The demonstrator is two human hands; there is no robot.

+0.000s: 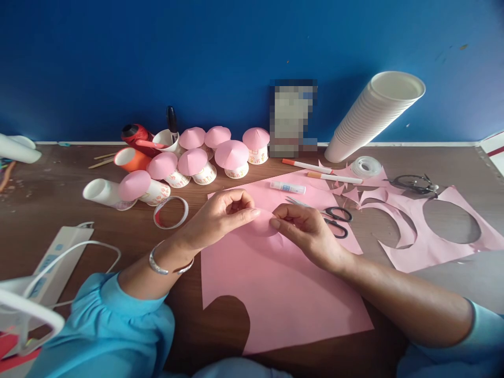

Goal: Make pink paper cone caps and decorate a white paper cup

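Above a large pink paper sheet (pixel 299 294), a small curved pink paper piece (pixel 263 226) is pinched at opposite edges by the left hand (pixel 222 218) and right hand (pixel 305 233), probably so its curve is kept. Left beyond the grip, a black marker (pixel 171 119) is held in a white paper cup (pixel 162 138); right beyond it, tall white cups (pixel 374 115) are nested.

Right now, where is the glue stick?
In the head view, the glue stick lies just right of centre on the pink sheet, between the right hand and the two pens.
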